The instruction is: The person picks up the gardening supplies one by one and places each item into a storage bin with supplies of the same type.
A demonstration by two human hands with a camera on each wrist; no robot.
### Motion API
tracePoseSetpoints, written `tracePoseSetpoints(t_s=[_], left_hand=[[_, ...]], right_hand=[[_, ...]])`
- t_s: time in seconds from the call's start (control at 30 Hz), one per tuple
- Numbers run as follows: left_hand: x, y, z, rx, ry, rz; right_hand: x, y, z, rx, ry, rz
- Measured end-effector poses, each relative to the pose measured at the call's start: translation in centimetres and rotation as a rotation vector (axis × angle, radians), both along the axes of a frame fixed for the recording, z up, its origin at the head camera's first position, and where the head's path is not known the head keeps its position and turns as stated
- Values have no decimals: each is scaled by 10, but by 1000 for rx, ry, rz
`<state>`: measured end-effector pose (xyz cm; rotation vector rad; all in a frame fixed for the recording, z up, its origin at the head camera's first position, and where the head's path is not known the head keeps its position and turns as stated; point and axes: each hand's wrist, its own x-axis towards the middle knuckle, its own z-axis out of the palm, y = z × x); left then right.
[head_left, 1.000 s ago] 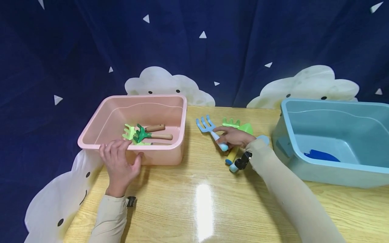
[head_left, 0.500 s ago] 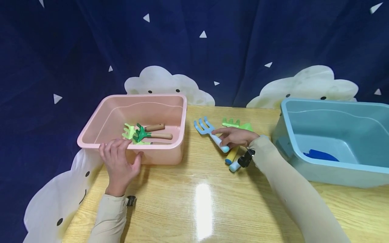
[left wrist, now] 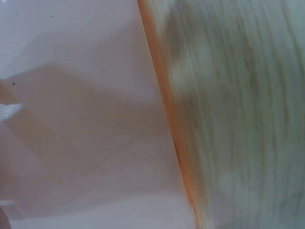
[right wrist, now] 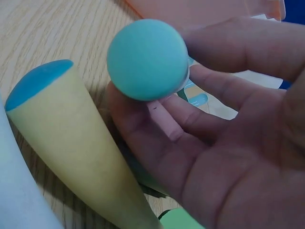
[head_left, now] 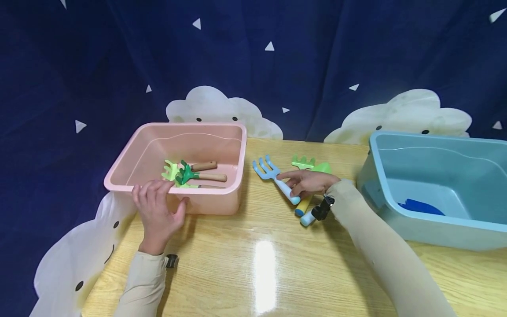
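Fingers of the right hand curl around the handle of the blue fork, pinching it between the thumb and the other fingers; in the right wrist view the round teal end of the handle sits just at the fingertips. This fork lies on the desk, near the middle of it, with its prongs pointing to the far edge and toward the pink bin. Desk is light wood, shiny, with a reflection of a lamp near the front edge. Behind it hangs a dark blue curtain with white triangles and white clouds.

Under the right hand a yellow handle with a blue end lies beside the fork, touching the palm side. A green rake lies just behind the hand. The blue bin stands at the right edge of the desk.

Left hand rests on the near rim of the pink bin, the fingers over the rim and the thumb against the outer wall. Inside this bin lie green rakes with wooden handles. Both forearms wear beige sleeves, and the right forearm comes in from the front right corner.
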<state>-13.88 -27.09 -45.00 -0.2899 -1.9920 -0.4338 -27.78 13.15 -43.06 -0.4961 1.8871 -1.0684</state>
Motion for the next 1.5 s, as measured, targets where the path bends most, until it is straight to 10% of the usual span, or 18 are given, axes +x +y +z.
tracePoseSetpoints(t_s=[0.93, 1.5], left_hand=[[-1, 1, 0, 10, 7, -1], [0, -2, 0, -8, 5, 7]], right_hand=[[9, 5, -4, -45, 8, -68], [37, 18, 36, -122, 159, -133]])
